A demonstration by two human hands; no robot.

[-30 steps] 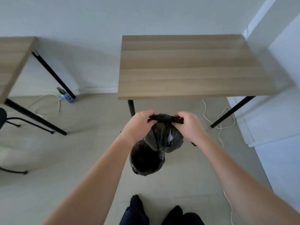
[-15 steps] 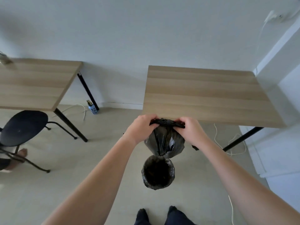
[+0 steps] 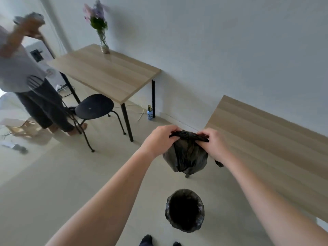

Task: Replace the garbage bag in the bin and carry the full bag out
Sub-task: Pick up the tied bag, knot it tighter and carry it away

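A full black garbage bag [image 3: 185, 155] hangs in the air in front of me, its gathered top stretched between both hands. My left hand [image 3: 160, 138] is shut on the left end of the bag's neck and my right hand [image 3: 213, 142] is shut on the right end. Below it on the floor stands the small round bin [image 3: 185, 210], lined with a black bag and open at the top. The tips of my dark socks show at the bottom edge.
A wooden table [image 3: 276, 148] stands at the right against the wall. Another wooden table [image 3: 106, 73] with a vase of flowers [image 3: 101, 27] and a black stool [image 3: 94, 106] stands at the left. Another person [image 3: 30, 82] stands far left. A small bottle [image 3: 150, 114] is by the wall.
The view has swung to the left and up, bringing the left table, stool and another person into view. The bag has risen higher above the bin, with both hands still on its neck.
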